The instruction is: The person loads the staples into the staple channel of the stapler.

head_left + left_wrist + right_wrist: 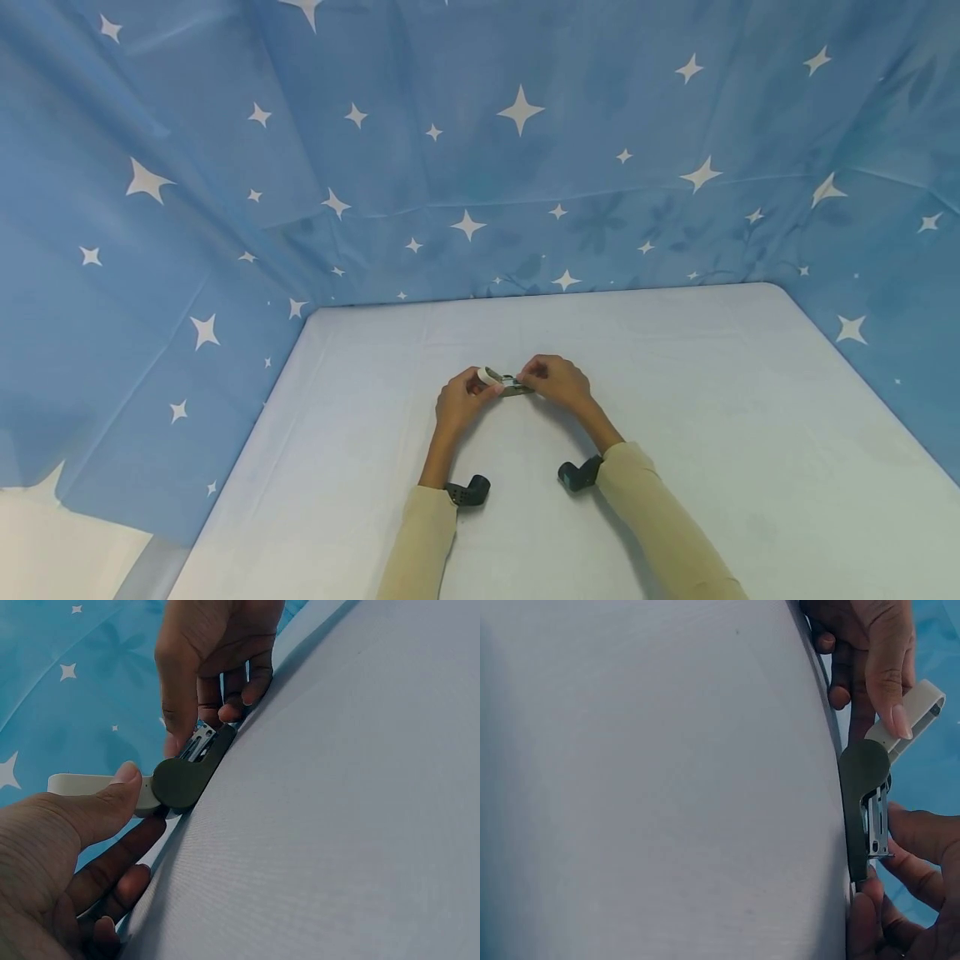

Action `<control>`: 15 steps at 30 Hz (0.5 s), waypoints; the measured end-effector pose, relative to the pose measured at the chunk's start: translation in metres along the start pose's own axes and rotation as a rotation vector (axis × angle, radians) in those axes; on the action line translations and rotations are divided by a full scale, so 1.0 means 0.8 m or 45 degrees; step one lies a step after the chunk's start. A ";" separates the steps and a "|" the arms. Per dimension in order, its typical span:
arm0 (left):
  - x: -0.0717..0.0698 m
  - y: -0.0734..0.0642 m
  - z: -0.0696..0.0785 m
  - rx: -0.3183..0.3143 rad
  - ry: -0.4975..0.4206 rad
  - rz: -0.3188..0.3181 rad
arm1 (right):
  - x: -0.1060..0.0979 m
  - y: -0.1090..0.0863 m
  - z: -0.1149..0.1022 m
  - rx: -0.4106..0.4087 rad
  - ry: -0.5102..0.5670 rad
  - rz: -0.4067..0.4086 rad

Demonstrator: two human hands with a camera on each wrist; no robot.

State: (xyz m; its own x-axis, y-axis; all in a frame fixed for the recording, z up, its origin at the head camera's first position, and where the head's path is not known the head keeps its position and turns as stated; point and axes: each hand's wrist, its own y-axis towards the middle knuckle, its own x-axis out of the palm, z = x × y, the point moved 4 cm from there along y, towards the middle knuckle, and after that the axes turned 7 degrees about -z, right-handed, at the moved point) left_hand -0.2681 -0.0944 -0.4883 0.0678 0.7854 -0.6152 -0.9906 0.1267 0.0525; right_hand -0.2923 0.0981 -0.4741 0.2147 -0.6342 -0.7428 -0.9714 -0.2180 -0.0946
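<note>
A small stapler (513,388) with a dark green base (178,784) and a cream top arm (922,701) stands on the white tabletop, its arm swung wide open. Between arm and base the metal staple magazine (877,825) is exposed. My left hand (459,402) grips the stapler by its cream arm near the round hinge, thumb on the side facing the left wrist camera. At the other end, my right hand (558,383) holds the magazine and base tip between thumb and fingers. The right fingertips partly hide that end. Whether staples lie inside cannot be told.
The white-covered table (360,433) spreads around both hands. Blue cloth with white stars (420,167) hangs behind it and at both sides. A black wrist camera (471,492) is strapped to the left wrist, another black camera (579,475) to the right.
</note>
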 end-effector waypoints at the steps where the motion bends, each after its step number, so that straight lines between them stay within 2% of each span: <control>1: 0.000 0.000 0.000 0.002 -0.001 0.001 | 0.000 0.000 -0.001 0.008 0.001 -0.007; 15: 0.000 0.001 0.000 0.021 -0.013 0.007 | -0.003 0.005 0.006 -0.012 0.053 -0.063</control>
State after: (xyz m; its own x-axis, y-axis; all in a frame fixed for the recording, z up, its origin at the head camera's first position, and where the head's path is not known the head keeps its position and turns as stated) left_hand -0.2688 -0.0944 -0.4887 0.0639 0.7923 -0.6068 -0.9888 0.1326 0.0690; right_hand -0.2969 0.1024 -0.4758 0.2665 -0.6527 -0.7092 -0.9585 -0.2565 -0.1241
